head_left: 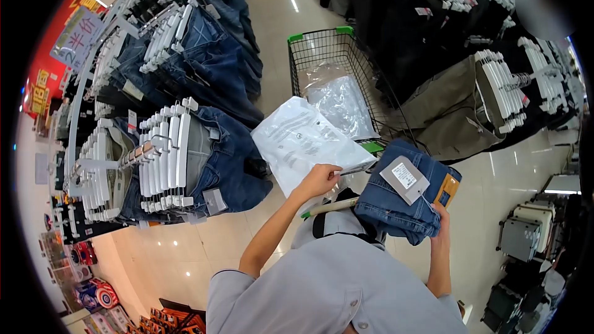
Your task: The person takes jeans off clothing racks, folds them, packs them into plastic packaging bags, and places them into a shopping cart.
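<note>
My left hand [319,180] is closed, its fingers pinching the near edge of a white, partly see-through plastic bag [296,139] with faint print on it. The bag spreads out over the near end of the shopping cart [337,55]. My right hand [440,221] grips the right side of a folded pair of blue jeans [390,195]. A grey tag [404,179] with a white barcode label lies on top of the jeans, and a tan waistband patch [448,190] shows at their right. Another clear plastic bag [340,102] lies inside the cart.
Jeans [232,161] on white hangers fill the racks at the left. Dark trousers and olive trousers [448,105] hang at the right. Suitcases [523,232] stand at the lower right. Tiled floor [278,3] runs between the racks.
</note>
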Demonstrator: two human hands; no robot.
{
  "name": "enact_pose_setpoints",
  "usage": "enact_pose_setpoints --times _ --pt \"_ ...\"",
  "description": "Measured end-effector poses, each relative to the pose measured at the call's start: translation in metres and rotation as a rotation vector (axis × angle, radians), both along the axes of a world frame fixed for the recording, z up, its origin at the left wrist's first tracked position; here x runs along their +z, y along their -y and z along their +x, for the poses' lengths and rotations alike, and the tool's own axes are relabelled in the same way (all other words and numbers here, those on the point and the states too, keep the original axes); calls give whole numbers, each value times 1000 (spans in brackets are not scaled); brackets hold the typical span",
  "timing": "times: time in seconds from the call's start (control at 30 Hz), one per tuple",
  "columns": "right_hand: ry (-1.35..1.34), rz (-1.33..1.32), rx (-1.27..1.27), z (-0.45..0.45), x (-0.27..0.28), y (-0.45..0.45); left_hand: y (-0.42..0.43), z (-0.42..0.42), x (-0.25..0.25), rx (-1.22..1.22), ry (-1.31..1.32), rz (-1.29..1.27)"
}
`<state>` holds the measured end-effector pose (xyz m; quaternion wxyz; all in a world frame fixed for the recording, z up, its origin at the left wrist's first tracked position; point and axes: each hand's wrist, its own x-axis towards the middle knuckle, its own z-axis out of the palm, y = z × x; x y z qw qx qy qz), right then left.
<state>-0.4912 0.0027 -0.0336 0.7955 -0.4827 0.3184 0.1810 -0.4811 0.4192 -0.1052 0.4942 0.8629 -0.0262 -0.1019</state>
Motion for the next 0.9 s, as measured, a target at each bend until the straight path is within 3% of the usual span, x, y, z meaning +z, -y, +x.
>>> enact_pose_setpoints --times 0.2,0.27,0.33,0.4,0.6,0.7,0.9 --pt "-121 55 123 -6 -17 -26 2 17 37 88 -29 -80" --pt "-127 148 260 -1 -26 -27 1 21 45 214 84 -109" --pt "-108 104 410 6 3 -55 1 22 45 262 110 -119" --pt "-100 158 419 10 -6 -56 -2 23 43 397 237 -27" --pt "-53 97 412 26 -2 -76 0 8 70 182 193 -67" --pt "-68 -10 425 32 6 -100 4 5 74 210 209 -98" --pt "-83 23 426 32 6 -123 0 1 63 268 207 -85"
